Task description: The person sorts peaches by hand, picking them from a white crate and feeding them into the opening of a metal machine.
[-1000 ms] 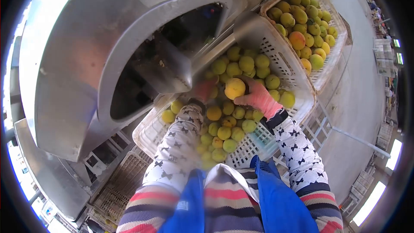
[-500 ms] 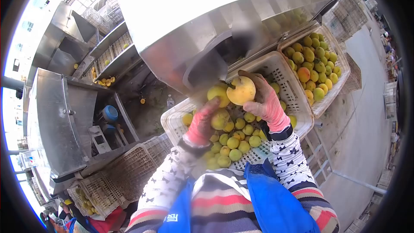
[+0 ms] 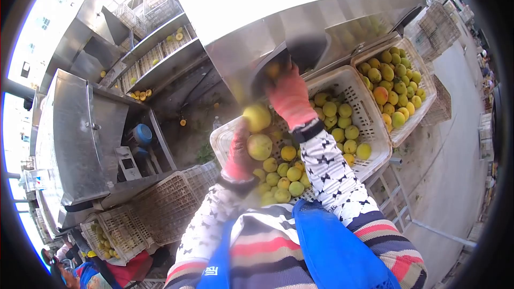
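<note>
My left hand, in a pinkish-red glove, is closed around two yellow-green peaches. One peach sits at the fingertips and the other peach lies against the palm side. My right hand, gloved alike, reaches up to the dark round opening in the metal machine. A blurred orange-yellow peach shows at its fingers, which are partly hidden in the opening. Below both hands stands a white plastic crate holding many loose peaches.
A second crate full of peaches stands at the right. Stacked crates are at the lower left, near a metal cabinet. Peach pieces lie by a metal edge. Another person is at the bottom left.
My right hand has moved from over the crate up to the machine's opening with its peach. My left hand has shifted slightly left and down, still holding peaches.
</note>
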The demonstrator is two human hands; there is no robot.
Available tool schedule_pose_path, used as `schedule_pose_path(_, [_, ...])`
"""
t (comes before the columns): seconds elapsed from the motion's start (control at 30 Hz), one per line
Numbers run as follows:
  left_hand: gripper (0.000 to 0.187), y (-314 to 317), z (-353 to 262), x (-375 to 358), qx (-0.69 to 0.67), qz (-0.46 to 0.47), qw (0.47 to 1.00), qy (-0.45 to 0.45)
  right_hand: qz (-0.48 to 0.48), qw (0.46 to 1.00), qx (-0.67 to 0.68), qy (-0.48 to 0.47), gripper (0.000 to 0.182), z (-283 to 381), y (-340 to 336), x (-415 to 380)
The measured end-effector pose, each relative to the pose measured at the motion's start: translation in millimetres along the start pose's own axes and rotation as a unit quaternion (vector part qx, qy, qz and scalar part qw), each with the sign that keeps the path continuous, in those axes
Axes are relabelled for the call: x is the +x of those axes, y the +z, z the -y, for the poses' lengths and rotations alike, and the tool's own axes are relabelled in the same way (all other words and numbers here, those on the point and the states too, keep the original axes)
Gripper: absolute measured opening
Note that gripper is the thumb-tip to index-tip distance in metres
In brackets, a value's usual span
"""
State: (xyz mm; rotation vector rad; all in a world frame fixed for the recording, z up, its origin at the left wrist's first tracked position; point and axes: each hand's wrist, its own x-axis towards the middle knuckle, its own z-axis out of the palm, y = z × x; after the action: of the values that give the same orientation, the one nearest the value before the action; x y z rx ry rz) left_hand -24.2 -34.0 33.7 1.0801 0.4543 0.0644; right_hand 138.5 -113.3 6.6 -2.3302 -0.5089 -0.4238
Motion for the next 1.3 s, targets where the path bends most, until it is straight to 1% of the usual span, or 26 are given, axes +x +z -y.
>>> schedule_pose_path(0.03, [0.06,-4.7,8.2,0.7,-0.035,-0.002,0.999,-0.006,0.031,0.998,0.032,0.041,0.057,8.7,-6.1,6.9])
schedule_pose_path(0.1, [0.055,-6.6,14.5,9.5,-0.22,0.015,0.974,-0.056,0.082,0.985,0.094,0.117,0.059,26.6,-32.0,29.2])
schedule_pose_path(0.2, [0.06,-7.7,12.0,15.1,-0.237,0.08,0.967,-0.044,0.112,0.958,0.264,0.009,0.094,15.4,-79.9,19.0])
schedule_pose_path(0.23, [0.062,-5.9,10.5,15.8,-0.205,0.091,0.974,-0.043,0.145,0.927,0.342,0.051,0.091,15.9,-88.1,1.7])
schedule_pose_path(0.3, [0.067,2.6,8.4,16.0,-0.14,0.113,0.983,-0.046,0.211,0.949,0.234,-0.002,0.088,11.0,-91.0,-32.2])
schedule_pose_path(0.33, [0.067,8.8,7.2,17.5,-0.123,0.099,0.986,-0.049,0.239,0.954,0.178,-0.026,0.087,7.9,-91.8,-40.0])
schedule_pose_path(0.4, [0.067,19.6,4.1,23.8,-0.09,0.07,0.992,-0.05,0.207,0.959,0.192,0.028,0.082,4.3,-93.6,-37.9])
schedule_pose_path(0.43, [0.065,15.4,8.6,33.1,-0.092,0.079,0.992,-0.037,0.19,0.959,0.202,0.055,0.079,4.2,-92.2,-34.9])
schedule_pose_path(0.47, [0.063,13.5,8.7,35.0,-0.116,0.083,0.989,-0.042,0.165,0.978,0.125,0.024,0.077,5.2,-86.6,-26.7])
schedule_pose_path(0.53, [0.058,10.4,13.3,33.4,-0.166,0.086,0.981,-0.056,0.122,0.991,-0.033,-0.038,0.073,7.9,-65.4,-0.6])
schedule_pose_path(0.63, [0.051,-8.3,46.5,47.4,-0.357,-0.006,0.916,-0.18,0.081,0.99,-0.111,-0.037,0.069,16.7,-30.5,25.2])
schedule_pose_path(0.67, [0.05,-15.3,58.3,49.5,-0.22,0.018,0.971,-0.09,0.068,0.997,-0.018,-0.035,0.071,16.6,-37.8,22.2])
schedule_pose_path(0.7, [0.048,-20.9,70.4,50.4,-0.075,0.041,0.996,0.002,0.055,0.995,0.074,-0.031,0.072,17.0,-57.8,17.3])
schedule_pose_path(0.73, [0.045,-20.2,68.5,49.0,-0.006,0.059,0.997,0.052,0.039,0.985,0.165,-0.031,0.073,14.7,-72.8,12.0])
schedule_pose_path(0.77, [0.043,-19.4,66.7,47.7,0.061,0.069,0.99,0.104,0.034,0.984,0.168,-0.047,0.074,5.2,-72.8,-6.8])
schedule_pose_path(0.8, [0.04,-11.2,50.7,40.7,0.05,0.074,0.99,0.111,0.09,0.978,0.187,-0.023,0.075,5.1,-80.5,-23.6])
schedule_pose_path(0.87, [0.036,-8.2,47.3,42.6,-0.073,0.098,0.988,0.092,0.2,0.954,0.22,0.027,0.077,6.0,-92.0,-50.0])
schedule_pose_path(0.93, [0.033,-6.8,51.9,45.9,-0.287,0.132,0.948,0.03,0.239,0.944,0.229,0.012,0.078,-2.1,-82.7,-65.1])
schedule_pose_path(0.97, [0.034,-7.0,52.9,41.9,-0.084,0.124,0.983,0.105,0.257,0.938,0.233,0.005,0.079,-5.4,-80.1,-69.5])
schedule_pose_path(1.0, [0.035,7.2,26.8,28.9,0.123,0.111,0.97,0.177,0.259,0.94,0.22,-0.025,0.079,-7.1,-82.0,-69.4])
schedule_pose_path(1.03, [0.037,7.9,24.4,27.1,0.198,0.105,0.954,0.199,0.261,0.941,0.206,-0.055,0.08,-9.0,-83.4,-67.8])
schedule_pose_path(1.07, [0.039,8.7,22.0,25.2,0.271,0.096,0.932,0.22,0.254,0.942,0.211,-0.056,0.08,-7.6,-86.2,-68.0])
schedule_pose_path(1.1, [0.042,-2.7,40.3,31.0,0.218,0.099,0.951,0.196,0.247,0.943,0.217,-0.057,0.079,-6.0,-89.0,-68.2])
schedule_pose_path(1.17, [0.047,-3.4,42.9,33.3,0.104,0.095,0.979,0.149,0.212,0.942,0.26,0.0,0.078,3.8,-102.7,-69.9])
schedule_pose_path(1.2, [0.048,7.6,31.6,28.2,0.044,0.089,0.987,0.125,0.216,0.944,0.247,0.007,0.077,1.7,-102.3,-68.9])
schedule_pose_path(1.3, [0.048,24.3,17.6,23.4,-0.105,0.08,0.99,0.054,0.219,0.951,0.217,0.037,0.076,-2.5,-104.0,-62.8])
